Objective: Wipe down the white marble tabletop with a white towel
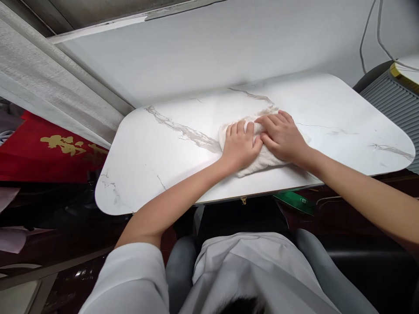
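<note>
A folded cream-white cloth (258, 165) with a soft, fluffy surface lies on the white marble-patterned tabletop (137, 152), right of its middle. My left hand (240, 146) grips the cloth's left part, with its fingers bent over the top. On the right part, my right hand (283, 136) holds it down, its fingers curled over the far side. The two thumbs nearly meet at the middle of the cloth. Both hands hide much of its upper surface.
A pale wall (212, 56) runs behind the table. Left of it hang a grey-white curtain (65, 74) and a red cloth with gold characters (29, 152). A ribbed grey item (389, 100) stands at the right end, below hanging cables (379, 30). A green object (296, 201) shows under the front edge.
</note>
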Available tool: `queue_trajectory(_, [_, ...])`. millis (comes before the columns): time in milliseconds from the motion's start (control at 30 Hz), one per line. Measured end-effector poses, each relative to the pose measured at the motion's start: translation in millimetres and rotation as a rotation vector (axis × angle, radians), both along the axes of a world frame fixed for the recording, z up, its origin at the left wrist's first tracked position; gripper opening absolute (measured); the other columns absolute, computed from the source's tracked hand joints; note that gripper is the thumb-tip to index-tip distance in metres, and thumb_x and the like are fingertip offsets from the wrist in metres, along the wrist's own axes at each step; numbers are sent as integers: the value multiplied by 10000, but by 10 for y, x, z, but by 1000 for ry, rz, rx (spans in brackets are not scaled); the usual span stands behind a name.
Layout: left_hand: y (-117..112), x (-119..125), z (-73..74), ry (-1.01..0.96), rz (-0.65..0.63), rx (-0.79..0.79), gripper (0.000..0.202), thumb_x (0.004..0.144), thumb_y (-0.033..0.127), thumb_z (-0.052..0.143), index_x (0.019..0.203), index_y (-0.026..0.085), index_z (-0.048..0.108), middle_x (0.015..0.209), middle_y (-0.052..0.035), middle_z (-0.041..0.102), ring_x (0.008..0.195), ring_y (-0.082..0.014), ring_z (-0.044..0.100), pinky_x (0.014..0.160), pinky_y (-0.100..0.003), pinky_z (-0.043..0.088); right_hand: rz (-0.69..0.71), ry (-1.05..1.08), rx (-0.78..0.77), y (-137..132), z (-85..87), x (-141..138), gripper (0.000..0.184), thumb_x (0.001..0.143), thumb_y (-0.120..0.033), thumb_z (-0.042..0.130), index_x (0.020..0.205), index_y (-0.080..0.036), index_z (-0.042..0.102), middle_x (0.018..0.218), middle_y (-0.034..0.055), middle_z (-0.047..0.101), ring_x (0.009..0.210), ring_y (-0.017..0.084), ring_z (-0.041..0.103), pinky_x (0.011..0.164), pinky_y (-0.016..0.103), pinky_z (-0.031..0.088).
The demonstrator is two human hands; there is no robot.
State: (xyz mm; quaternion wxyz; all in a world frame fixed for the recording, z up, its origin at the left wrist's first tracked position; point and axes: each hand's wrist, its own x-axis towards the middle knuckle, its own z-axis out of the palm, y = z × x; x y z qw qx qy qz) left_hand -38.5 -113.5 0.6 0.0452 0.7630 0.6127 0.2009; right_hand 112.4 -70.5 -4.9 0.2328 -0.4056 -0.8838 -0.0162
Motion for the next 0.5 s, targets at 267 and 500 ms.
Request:
queue_trajectory(267, [736,-61,-48,-77,59,17,321,985,286,496,1294,198,506,1349,-122,546,1324,-298,447,1150,-424,283,-60,44,-14,820,-117,-98,427,921,-354,317,1205,-191,590,1184,127,638,1126,313,545,1081,513,292])
queue_trajectory(500, [1244,-177,-64,-129,-38,50,319,1000,332,434,1272,184,512,1280,-125,573,1221,-269,478,1099,-398,297,-138,106,-81,1201,-79,-152,367,879,-441,352,1132,-297,576,1141,88,653,1128,320,530,1077,535,299])
